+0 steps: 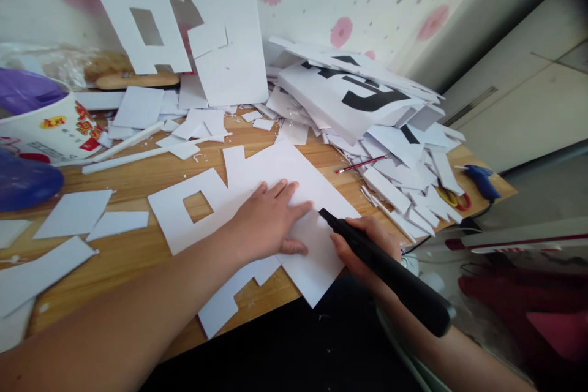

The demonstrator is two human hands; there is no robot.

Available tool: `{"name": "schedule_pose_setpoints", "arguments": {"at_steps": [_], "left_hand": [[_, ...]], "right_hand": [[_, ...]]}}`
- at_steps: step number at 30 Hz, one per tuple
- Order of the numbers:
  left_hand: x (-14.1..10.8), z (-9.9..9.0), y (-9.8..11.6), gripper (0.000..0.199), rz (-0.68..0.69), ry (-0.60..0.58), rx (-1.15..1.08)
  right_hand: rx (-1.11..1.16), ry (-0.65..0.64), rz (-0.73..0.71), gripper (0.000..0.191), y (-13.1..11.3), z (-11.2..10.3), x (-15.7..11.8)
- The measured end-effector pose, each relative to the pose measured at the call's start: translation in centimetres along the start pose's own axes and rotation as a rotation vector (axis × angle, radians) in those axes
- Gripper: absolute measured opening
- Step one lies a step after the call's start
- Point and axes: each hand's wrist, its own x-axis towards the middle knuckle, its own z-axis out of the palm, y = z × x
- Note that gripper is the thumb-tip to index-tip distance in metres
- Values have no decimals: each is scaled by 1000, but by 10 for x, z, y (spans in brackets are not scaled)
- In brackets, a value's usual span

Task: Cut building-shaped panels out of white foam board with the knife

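My left hand (pixel 269 215) lies flat with fingers spread on a sheet of white foam board (pixel 294 165). The board has notched edges and, at its left, a square cut-out. In my right hand (pixel 376 242) is a long, thick black tool (pixel 395 275) that narrows to a flat tip. I cannot make out its exact kind. Its tip is over the board, just right of my left thumb and fingers; whether it touches is unclear. Another notched white piece (pixel 225 306) sticks out below my left wrist at the table's front edge.
White board panels with window holes (pixel 234 67) lean on the wall. Scraps and a folded white box (pixel 340 98) are heaped behind. A pencil (pixel 361 164), scissors (pixel 452 199) and a blue glue gun (pixel 480 182) lie right. A paper bucket (pixel 55 128) stands left.
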Motion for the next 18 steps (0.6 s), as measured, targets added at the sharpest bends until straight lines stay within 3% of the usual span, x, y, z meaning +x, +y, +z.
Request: {"name": "schedule_pose_setpoints", "arguments": {"at_steps": [6,10,18], "left_hand": [[-2,1,1,78,26,13,24],[-1,3,1,80,13,18,16],[0,-3,4,85,-21,-24,-9]], "right_hand": [[2,-221,-304,20,14,-9,20],[-47,-132,-380,20,16,-5,16],[-143,23,-339,16,8,8,-2]]}}
